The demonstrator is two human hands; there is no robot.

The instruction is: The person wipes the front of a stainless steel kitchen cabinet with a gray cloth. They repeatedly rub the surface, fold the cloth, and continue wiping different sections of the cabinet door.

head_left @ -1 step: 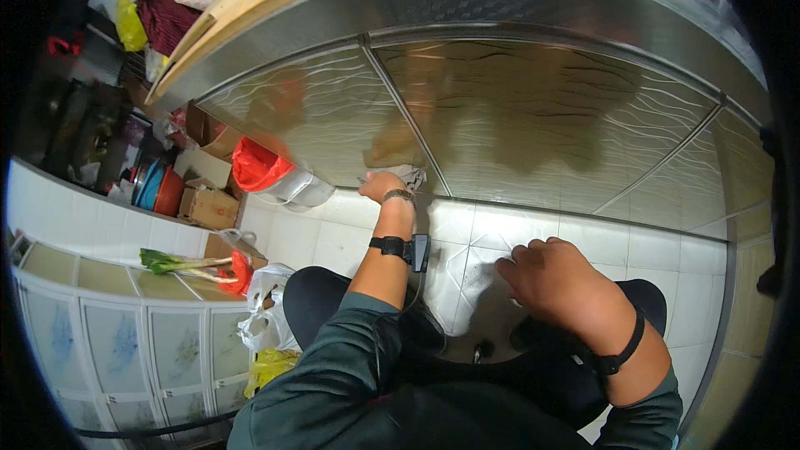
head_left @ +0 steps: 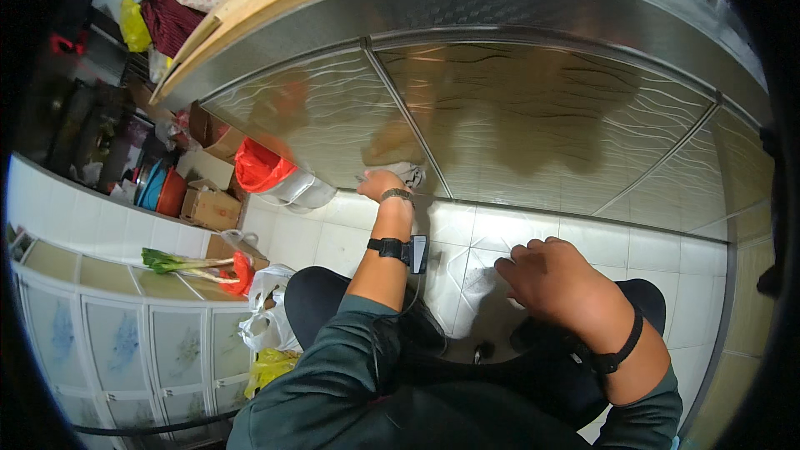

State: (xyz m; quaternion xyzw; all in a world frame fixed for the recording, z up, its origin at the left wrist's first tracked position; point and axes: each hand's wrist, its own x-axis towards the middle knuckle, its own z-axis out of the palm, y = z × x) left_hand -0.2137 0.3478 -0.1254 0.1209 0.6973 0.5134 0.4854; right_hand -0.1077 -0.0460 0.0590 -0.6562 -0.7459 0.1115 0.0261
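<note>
My left hand (head_left: pixel 382 184) is closed on a crumpled grey cloth (head_left: pixel 409 173), pressed low against the glossy patterned cabinet door (head_left: pixel 317 117). Part of the cloth sticks out to the right of my fingers, with a dark mark on it. A dim reflection of the arm shows in the door. My right hand (head_left: pixel 546 279) hangs over my right knee, its fingers curled in and its palm turned down out of sight. I see nothing in it.
Left of my left hand, a white bucket with a red bag (head_left: pixel 262 168) stands against the cabinet. Cardboard boxes (head_left: pixel 211 205) and basins (head_left: pixel 167 190) lie beyond. Leeks (head_left: pixel 187 265) and white plastic bags (head_left: pixel 268 317) are at my left. A steel counter edge (head_left: pixel 500 0) runs above the doors.
The left hand has shifted very slightly to the left, and the cloth's folds look different, with a dark mark now showing. The right hand stays in place.
</note>
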